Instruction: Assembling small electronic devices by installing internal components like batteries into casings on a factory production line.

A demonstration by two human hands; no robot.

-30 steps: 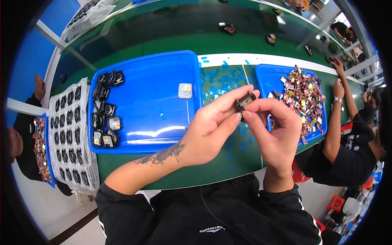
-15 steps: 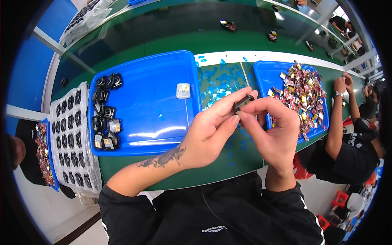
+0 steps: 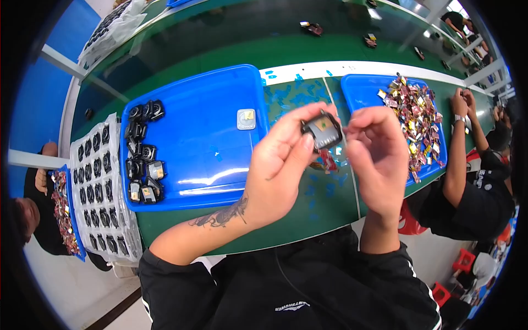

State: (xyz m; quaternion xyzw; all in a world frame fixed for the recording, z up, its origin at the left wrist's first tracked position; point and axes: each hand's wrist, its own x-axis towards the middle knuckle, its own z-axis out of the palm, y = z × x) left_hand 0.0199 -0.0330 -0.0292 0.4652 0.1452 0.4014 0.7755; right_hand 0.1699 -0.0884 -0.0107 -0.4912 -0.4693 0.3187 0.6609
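My left hand (image 3: pixel 283 165) grips a black watch case (image 3: pixel 323 132), thumb on its near side and fingers behind. Its grey face, with a small tan sticker, is turned up toward me. Below the case hangs a small reddish part (image 3: pixel 328 160); whether it is joined to the case is hidden. Just right of the case is my right hand (image 3: pixel 379 151), fingers curled, with thumb and forefinger apart and nothing visible between them. Several similar black watch cases (image 3: pixel 147 153) lie along the left side of a blue tray (image 3: pixel 203 132).
A second blue tray (image 3: pixel 355 88) holds a heap of small red, yellow and silver parts (image 3: pixel 415 121). Blue film pieces (image 3: pixel 297 96) litter the green table between the trays. White moulded packing (image 3: pixel 99 181) bears rows of black cases. Co-workers sit at both sides, one hand (image 3: pixel 461 104) at right.
The watch case has turned from edge-on to show its grey face. My right hand has come off it and shifted slightly right. A reddish part now shows below the case.
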